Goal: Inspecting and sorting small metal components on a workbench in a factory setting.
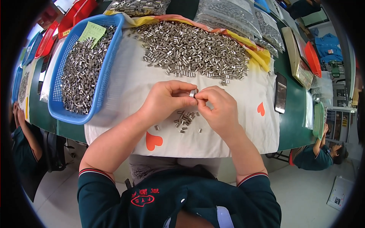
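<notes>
Over the white cloth [118, 100], my left hand [165, 95] pinches a short, shiny metal piece [193, 92] between thumb and fingers. My right hand [221, 108] meets it from the other side, thumb and forefinger pressed together at the piece's edge. Whether a smaller part sits between those right fingertips is hidden. Below both hands lies a small scatter of metal cylinders [184, 119], with a few strays around it. Farther back, a broad heap of similar cylinders [194, 49] covers the cloth.
A blue plastic basket [107, 72] full of cylinders, with a green paper slip [92, 33], stands at the left. Bagged metal parts [228, 17] line the back. A phone [280, 93] lies right of the cloth. Other people sit at both sides.
</notes>
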Demonstrator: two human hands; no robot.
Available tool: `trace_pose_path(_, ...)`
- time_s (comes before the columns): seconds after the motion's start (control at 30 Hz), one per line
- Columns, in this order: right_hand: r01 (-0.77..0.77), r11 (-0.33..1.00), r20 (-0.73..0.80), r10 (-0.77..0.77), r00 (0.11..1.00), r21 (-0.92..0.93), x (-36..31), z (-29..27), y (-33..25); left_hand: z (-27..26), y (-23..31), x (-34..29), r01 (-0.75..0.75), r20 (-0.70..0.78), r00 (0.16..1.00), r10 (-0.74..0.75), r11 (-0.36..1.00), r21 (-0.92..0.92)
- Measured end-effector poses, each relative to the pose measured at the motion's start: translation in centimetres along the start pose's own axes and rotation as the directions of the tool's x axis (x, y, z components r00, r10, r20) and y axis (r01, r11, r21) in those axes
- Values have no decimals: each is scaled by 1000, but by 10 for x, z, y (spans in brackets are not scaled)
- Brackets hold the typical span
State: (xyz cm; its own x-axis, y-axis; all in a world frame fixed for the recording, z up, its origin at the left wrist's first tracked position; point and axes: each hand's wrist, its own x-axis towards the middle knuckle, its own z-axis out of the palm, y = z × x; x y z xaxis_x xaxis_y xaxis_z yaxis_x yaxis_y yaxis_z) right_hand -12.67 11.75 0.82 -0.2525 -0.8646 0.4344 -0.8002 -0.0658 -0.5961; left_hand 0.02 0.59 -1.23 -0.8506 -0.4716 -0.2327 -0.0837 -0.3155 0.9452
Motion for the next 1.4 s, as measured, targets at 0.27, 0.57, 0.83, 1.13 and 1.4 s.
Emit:
trace_pose_path(0.27, -250, 929, 274, 174, 946, 274, 4, -20, 10, 0, 7, -1, 70, 58, 996, -69, 998, -8)
trace_pose_path(0.57, -512, 857, 107, 505, 856, 52, 9, -55, 47, 5, 7, -3, 154, 204, 962, -181, 978, 138)
trace_pose_path(0.83, -309, 904, 222, 380, 898, -297, 3, -39, 53, -2, 1, 1, 67, 192, 980, -59, 997, -35)
trace_pose_path(1.13, -309, 881, 236, 234, 943, 358, 6, -22, 5, -2, 3, 0, 70, 115, 992, -55, 989, -127)
trace_pose_path(1.4, 30, 998, 76, -25, 997, -64, -1, -9, 2, 2, 2, -1, 76, 53, 996, -76, 997, 13)
